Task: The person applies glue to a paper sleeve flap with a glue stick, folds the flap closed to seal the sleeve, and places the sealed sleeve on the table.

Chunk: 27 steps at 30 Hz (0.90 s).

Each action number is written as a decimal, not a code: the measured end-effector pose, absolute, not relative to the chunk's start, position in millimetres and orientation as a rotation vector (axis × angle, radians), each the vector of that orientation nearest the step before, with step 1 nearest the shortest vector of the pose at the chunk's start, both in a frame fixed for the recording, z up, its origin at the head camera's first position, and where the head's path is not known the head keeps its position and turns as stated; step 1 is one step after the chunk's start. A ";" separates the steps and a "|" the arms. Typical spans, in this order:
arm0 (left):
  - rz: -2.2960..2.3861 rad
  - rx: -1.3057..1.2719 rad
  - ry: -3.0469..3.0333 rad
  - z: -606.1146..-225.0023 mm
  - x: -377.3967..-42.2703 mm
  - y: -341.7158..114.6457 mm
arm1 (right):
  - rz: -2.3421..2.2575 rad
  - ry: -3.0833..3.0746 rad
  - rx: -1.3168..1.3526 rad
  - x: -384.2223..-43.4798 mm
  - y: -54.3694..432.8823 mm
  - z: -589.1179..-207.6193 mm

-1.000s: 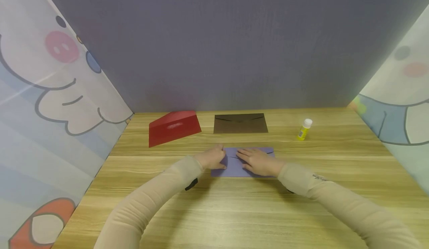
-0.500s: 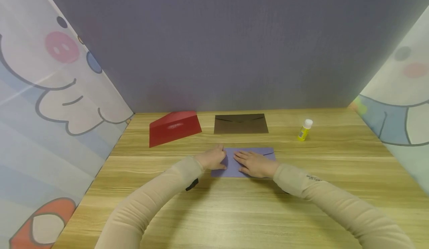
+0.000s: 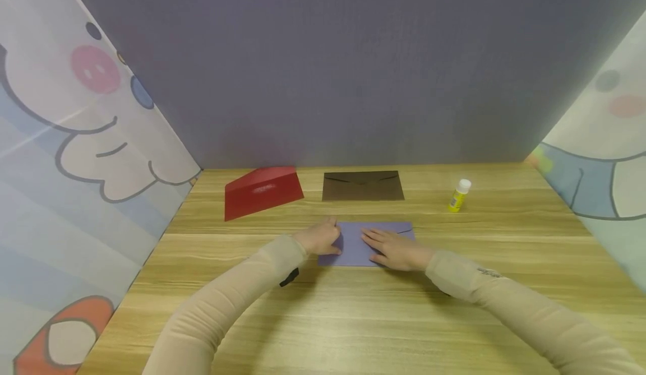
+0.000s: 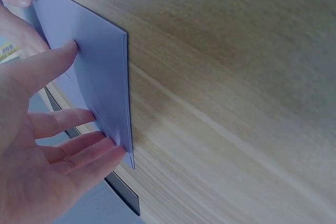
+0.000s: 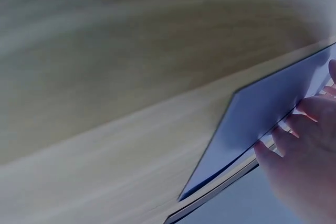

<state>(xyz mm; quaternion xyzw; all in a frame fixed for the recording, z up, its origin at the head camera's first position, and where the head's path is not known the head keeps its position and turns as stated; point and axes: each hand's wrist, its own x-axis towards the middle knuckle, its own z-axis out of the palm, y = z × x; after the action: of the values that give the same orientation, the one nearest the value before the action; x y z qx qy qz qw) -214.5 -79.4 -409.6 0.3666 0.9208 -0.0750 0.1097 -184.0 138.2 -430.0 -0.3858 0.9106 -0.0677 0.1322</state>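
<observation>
A purple envelope point(image 3: 353, 254) lies flat on the wooden table with its flap side up. My left hand point(image 3: 319, 238) rests its fingertips on the envelope's left end; in the left wrist view its thumb point(image 4: 50, 65) and fingers are spread over the paper. My right hand point(image 3: 396, 250) lies across the right half, fingers extended and pointing left along the flap. In the right wrist view those fingertips touch the envelope point(image 5: 262, 106) along the flap's edge. Part of the flap is hidden under the right hand.
A red envelope point(image 3: 264, 195) with its flap raised lies at the back left. Behind the purple one is a dark brown envelope point(image 3: 362, 190). A yellow glue stick point(image 3: 458, 195) with a white cap is at the back right. A grey panel point(image 3: 353, 72) borders the table's back.
My right hand slid a little left over the flap, then back to the right. My left hand has kept its place on the envelope.
</observation>
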 end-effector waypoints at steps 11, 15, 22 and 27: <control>-0.192 1.078 2.701 -406.0 -211.4 -81.3 | -0.279 2.690 -1.140 -179.6 164.9 -430.4; -0.178 1.092 2.702 -406.5 -211.4 -80.9 | -0.318 2.705 -1.148 -178.8 172.4 -430.6; -0.164 1.098 2.698 -407.5 -212.3 -81.4 | -0.319 2.686 -1.056 -182.7 167.6 -423.1; -0.169 1.100 2.697 -407.8 -213.0 -81.9 | -0.237 2.695 -1.013 -187.6 149.0 -409.2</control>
<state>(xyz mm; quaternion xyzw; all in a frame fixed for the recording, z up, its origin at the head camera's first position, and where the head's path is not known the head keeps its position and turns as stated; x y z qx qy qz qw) -213.0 -81.9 -407.8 0.3746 0.9186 -0.0576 0.1116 -187.6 149.0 -409.2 -0.3478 0.9255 -0.0813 0.1261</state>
